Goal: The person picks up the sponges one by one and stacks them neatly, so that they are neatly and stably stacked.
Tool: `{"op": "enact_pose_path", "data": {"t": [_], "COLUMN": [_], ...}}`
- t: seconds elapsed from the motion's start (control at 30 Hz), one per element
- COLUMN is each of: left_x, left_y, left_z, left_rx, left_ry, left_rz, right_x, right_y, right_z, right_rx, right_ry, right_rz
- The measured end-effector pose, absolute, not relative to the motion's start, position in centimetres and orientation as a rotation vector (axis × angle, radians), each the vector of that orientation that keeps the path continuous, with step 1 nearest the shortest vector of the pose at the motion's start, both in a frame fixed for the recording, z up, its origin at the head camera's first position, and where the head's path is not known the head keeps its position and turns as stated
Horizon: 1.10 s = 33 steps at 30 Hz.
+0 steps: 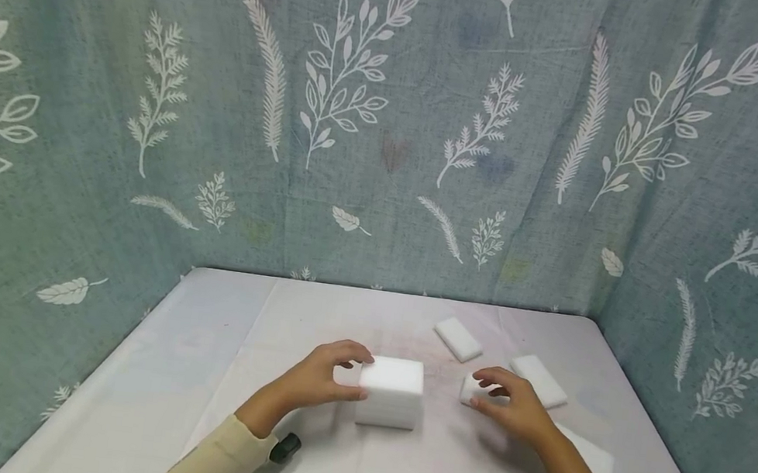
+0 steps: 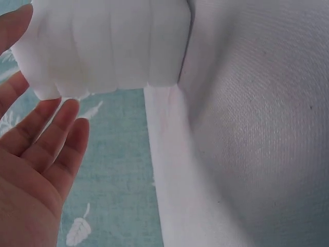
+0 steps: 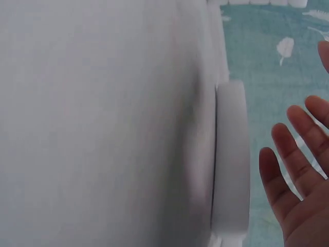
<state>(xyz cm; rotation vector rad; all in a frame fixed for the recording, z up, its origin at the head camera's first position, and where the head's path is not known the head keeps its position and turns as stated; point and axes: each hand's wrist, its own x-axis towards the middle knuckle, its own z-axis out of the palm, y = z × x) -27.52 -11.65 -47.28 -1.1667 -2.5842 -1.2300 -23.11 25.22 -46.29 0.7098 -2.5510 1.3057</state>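
A neat stack of white sponges (image 1: 391, 394) stands on the table, its layers seen edge-on in the left wrist view. My left hand (image 1: 321, 374) holds the left end of the stack near its top, thumb at the front and fingers at the back. To the right, my right hand (image 1: 514, 404) is over a single white sponge (image 1: 468, 389) and partly hides it. In the right wrist view that sponge (image 3: 231, 159) lies flat on the cloth, and the right fingers (image 3: 290, 146) are spread above it, apart from it.
Behind the right hand lie two flat white sponges, a far sponge (image 1: 458, 339) and a nearer sponge (image 1: 540, 381). Another sponge (image 1: 591, 457) is partly hidden under the right forearm. White cloth covers the table (image 1: 219, 343); a leaf-patterned curtain (image 1: 393, 113) surrounds it.
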Motion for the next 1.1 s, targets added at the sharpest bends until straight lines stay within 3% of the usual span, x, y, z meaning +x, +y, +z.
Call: {"op": "enact_pose_path", "data": {"t": [0.33,0.67,1.1], "left_x": [-27.5,-27.3,-27.4], "left_y": [-11.3,-10.9,-11.1], "left_z": [-47.7,-47.5,-47.9], "left_rx": [-1.148,-1.093,-1.071], "left_ry": [-2.557,-2.529,-2.526], "left_rz": [-1.275,-1.348,-1.382], "right_x": [-25.1,-25.4,-25.8], "right_y": [29.9,31.4,31.7], "right_z": [-49.5,-49.6,-50.1], "right_rx": [0.665,0.458,0.431], "right_ry": [-2.614,-2.773,-2.871], "right_rz": [1.105,1.003,0.906]}}
